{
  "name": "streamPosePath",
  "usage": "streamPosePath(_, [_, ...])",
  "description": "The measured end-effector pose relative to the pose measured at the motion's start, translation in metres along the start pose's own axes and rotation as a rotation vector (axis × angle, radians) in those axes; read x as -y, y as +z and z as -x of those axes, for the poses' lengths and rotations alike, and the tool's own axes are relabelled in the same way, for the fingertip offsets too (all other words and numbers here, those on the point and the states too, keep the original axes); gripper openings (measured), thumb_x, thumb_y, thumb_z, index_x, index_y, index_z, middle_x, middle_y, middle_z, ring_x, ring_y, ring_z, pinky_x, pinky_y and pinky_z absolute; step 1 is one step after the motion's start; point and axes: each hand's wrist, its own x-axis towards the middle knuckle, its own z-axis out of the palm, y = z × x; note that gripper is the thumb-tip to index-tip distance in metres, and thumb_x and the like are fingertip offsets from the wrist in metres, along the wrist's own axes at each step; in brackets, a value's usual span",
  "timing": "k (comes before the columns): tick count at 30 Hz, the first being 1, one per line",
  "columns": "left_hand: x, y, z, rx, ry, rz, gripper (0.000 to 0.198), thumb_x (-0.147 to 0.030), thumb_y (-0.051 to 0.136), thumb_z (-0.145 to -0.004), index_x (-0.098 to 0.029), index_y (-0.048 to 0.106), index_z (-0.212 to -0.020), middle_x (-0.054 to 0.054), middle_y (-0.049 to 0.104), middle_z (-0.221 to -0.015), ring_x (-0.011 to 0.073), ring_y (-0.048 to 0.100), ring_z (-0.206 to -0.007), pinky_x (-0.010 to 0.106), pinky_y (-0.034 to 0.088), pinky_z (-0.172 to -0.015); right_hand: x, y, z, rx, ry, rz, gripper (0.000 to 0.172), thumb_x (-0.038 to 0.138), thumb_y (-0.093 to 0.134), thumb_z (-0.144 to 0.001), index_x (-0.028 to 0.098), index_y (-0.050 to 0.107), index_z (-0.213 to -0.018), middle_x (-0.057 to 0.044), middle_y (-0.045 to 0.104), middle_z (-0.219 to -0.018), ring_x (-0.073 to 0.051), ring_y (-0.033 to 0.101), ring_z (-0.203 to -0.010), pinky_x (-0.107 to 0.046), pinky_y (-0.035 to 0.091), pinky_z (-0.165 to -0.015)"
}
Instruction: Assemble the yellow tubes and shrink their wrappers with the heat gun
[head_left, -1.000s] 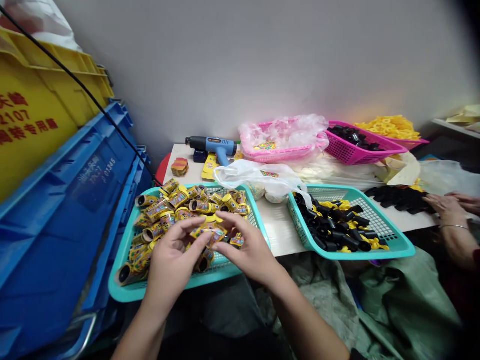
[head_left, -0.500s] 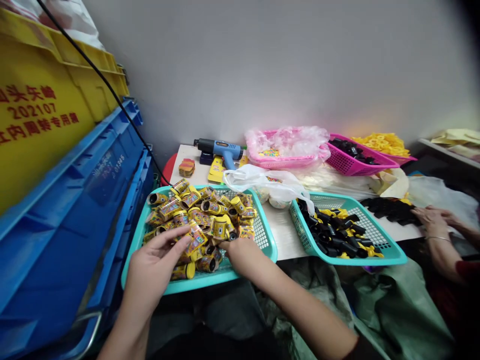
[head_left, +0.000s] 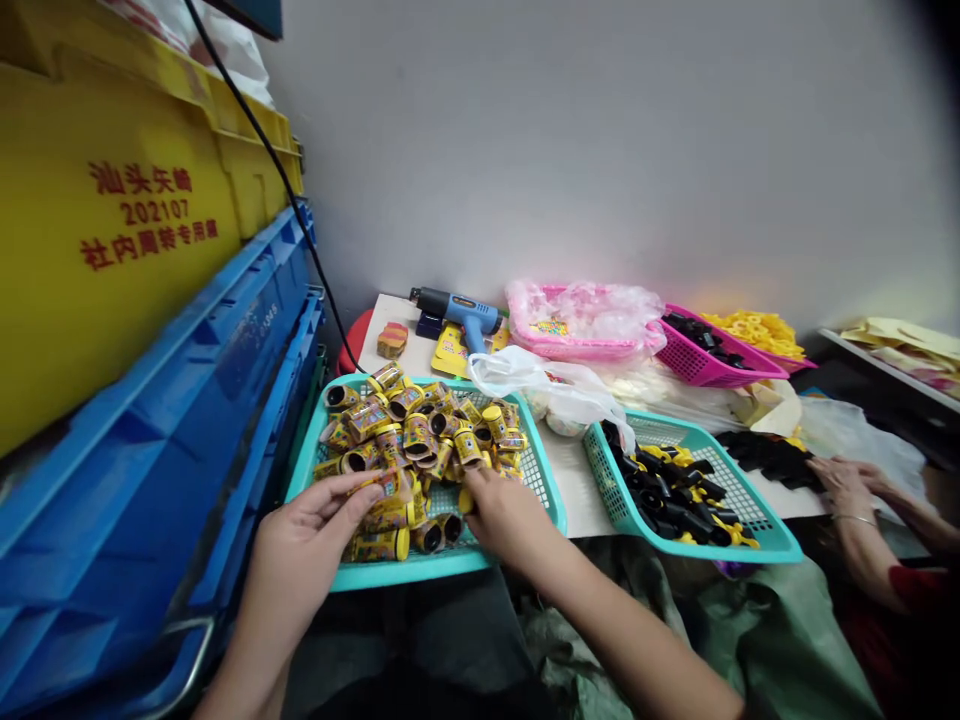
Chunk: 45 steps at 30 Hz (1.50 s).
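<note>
A turquoise basket (head_left: 551,490) in front of me holds a heap of small black tubes (head_left: 420,438) in printed yellow wraps, several with yellow caps. Over its near left part, my left hand (head_left: 319,525) pinches a thin printed film label (head_left: 390,484) between thumb and fingers. Toward the right side of the heap, my right hand (head_left: 514,518) reaches in with its fingers bent down. They close on a small yellow-capped tube (head_left: 466,500), most of which the hand hides.
A blue heat gun (head_left: 465,312) lies behind the basket. To the right is a second turquoise basket (head_left: 780,548) of black and yellow parts. Pink baskets (head_left: 686,365) stand by the wall; stacked crates (head_left: 150,400) rise at left. Another person's hands (head_left: 847,490) work at far right.
The view has shifted slightly left. The label in my left hand has turned more edge-on. My right hand has moved from the heap's middle toward its right side.
</note>
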Motion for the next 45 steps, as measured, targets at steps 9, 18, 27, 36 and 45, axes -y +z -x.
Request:
streamPosePath(9, [-0.003,0.024,0.011,0.17,0.069,-0.104,0.026,-0.045,0.074,-0.062,-0.025,0.078,-0.077,0.005,0.076,-0.078,0.0246,0.073,-0.069,0.034,0.061,-0.067,-0.035,-0.019,0.042,-0.155,-0.263,-1.557,0.037,0.044,0.066,-0.082,0.02,0.047,-0.103,0.003,0.056,-0.076,-0.007,0.054,-0.06,-0.018,0.04,-0.056])
streamPosePath(18, [-0.012,0.044,0.018,0.24,0.191,-0.09,0.022,-0.046,0.073,-0.067,-0.028,0.077,-0.077,0.006,0.075,-0.082,0.0238,0.074,-0.073,0.032,0.061,-0.07,-0.044,-0.002,0.036,-0.151,-0.306,-1.682,0.038,0.041,0.074,-0.078,0.018,0.061,-0.106,0.001,0.058,-0.072,-0.009,0.056,-0.063,-0.02,0.044,-0.06])
streamPosePath(27, [-0.005,0.051,0.021,0.398,0.238,-0.174,0.021,-0.038,0.067,-0.078,-0.03,0.074,-0.097,0.004,0.074,-0.1,0.0224,0.073,-0.089,0.034,0.057,-0.085,-0.057,0.009,0.04,-0.113,-0.174,-1.601,0.038,0.039,0.076,-0.075,0.016,0.061,-0.101,0.003,0.055,-0.069,-0.007,0.049,-0.06,-0.018,0.037,-0.055])
streamPosePath(36, [-0.019,0.066,0.03,0.392,0.068,0.029,0.022,-0.02,0.077,-0.062,-0.028,0.078,-0.082,0.001,0.078,-0.082,0.0159,0.073,-0.073,0.018,0.057,-0.066,-0.037,0.024,0.034,-0.288,-0.345,-1.583,0.035,0.039,0.079,-0.07,0.019,0.065,-0.094,-0.006,0.06,-0.103,-0.015,0.058,-0.089,-0.024,0.048,-0.071])
streamPosePath(45, [-0.008,0.058,0.036,0.486,-0.004,0.075,0.019,-0.022,0.077,-0.066,-0.022,0.074,-0.084,0.004,0.076,-0.084,0.0183,0.072,-0.079,0.024,0.058,-0.072,-0.021,0.043,0.025,0.187,-0.295,-2.003,0.059,0.054,0.075,-0.07,0.019,0.052,-0.11,0.0,0.059,-0.084,-0.01,0.054,-0.063,-0.02,0.046,-0.051])
